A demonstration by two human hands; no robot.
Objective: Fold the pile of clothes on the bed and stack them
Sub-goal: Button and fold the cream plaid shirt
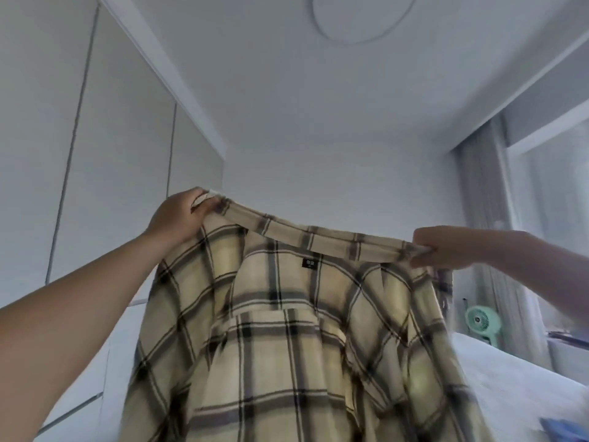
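- Fingers of our left hand [178,218] curl round one end of the collar [314,239] of a beige plaid shirt [287,346], pinching the fabric at the upper left.
- Our right hand [446,247] pinches the other end of that collar between thumb and curled fingers, lower than the left, so the collar band sags between the two grips.
- We hold the shirt up in the air; its body hangs down below our fingers, blurred at the edges.
- Just below the collar, between both sets of fingertips, sits a small black label [309,262].
- Beyond and below the right fingers lies the white bed [510,371], with a small green fan [481,320] near the curtain [484,193].
- Past our left fingers stand white wardrobe doors [79,154].
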